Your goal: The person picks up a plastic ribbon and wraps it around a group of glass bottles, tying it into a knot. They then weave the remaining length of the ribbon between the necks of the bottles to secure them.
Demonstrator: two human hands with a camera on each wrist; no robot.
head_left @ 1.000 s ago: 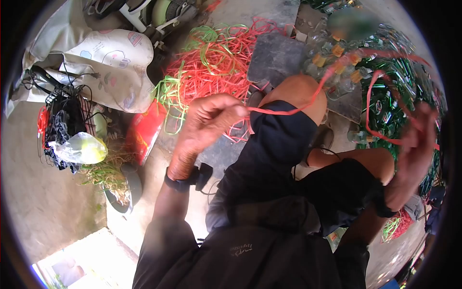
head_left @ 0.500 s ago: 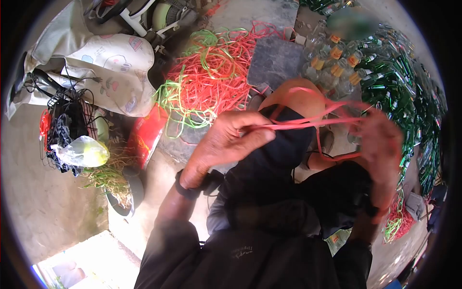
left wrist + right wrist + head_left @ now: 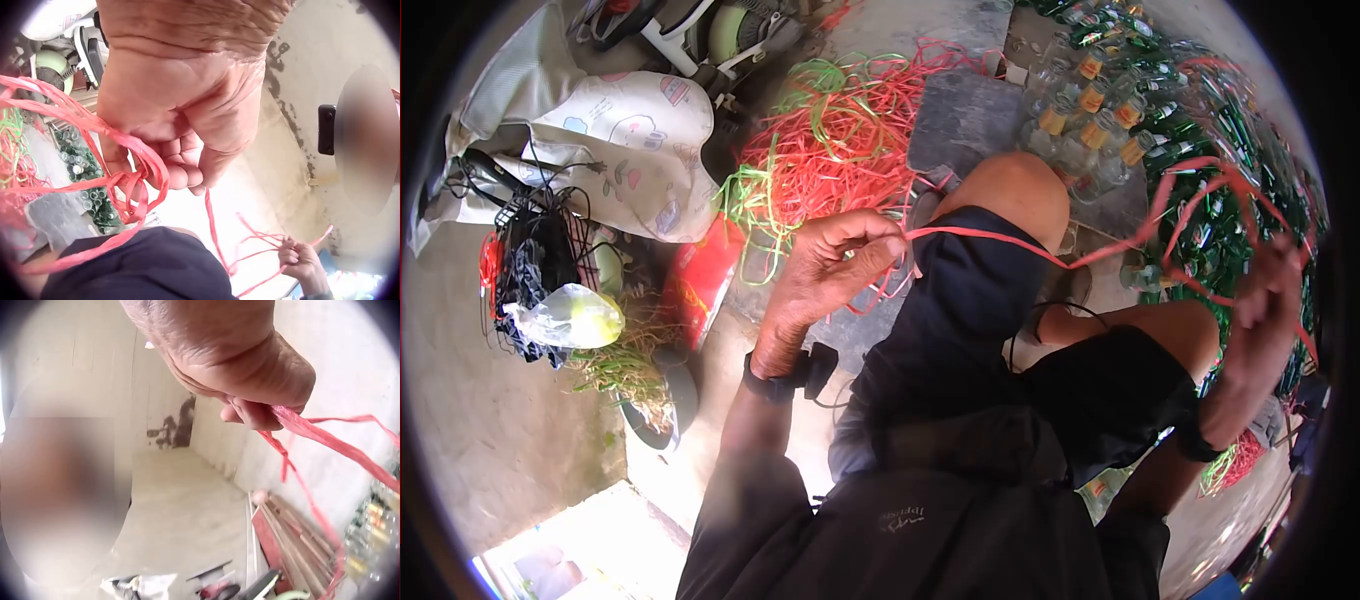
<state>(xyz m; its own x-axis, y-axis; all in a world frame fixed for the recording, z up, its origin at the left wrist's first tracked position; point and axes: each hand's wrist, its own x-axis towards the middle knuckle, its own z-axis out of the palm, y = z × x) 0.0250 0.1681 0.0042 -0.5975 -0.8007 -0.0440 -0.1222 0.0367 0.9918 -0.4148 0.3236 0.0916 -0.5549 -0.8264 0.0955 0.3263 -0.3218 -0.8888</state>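
A red plastic strip (image 3: 1010,239) stretches between the two hands, above the knee. My left hand (image 3: 835,262) pinches one end between thumb and fingers; in the left wrist view, red loops (image 3: 147,181) hang around the fingers of that hand (image 3: 181,94). My right hand (image 3: 1268,300), somewhat blurred at the far right, grips the other part, with loose loops about it. In the right wrist view the strip (image 3: 337,445) comes out from between the thumb and curled fingers of the right hand (image 3: 231,362). A tangled heap of red and green strips (image 3: 840,150) lies beyond the left hand.
Clear bottles (image 3: 1090,140) with orange labels and many green bottles (image 3: 1200,220) stand at the right. A dark slab (image 3: 965,120) lies beside the heap. At the left are a patterned cover (image 3: 635,140), a wire basket (image 3: 545,250) and a pot of plants (image 3: 660,400).
Half a second ago the hands were closer together; they have moved apart, left hand leftward and right hand to the right, drawing out the strip between them. Both keep hold.
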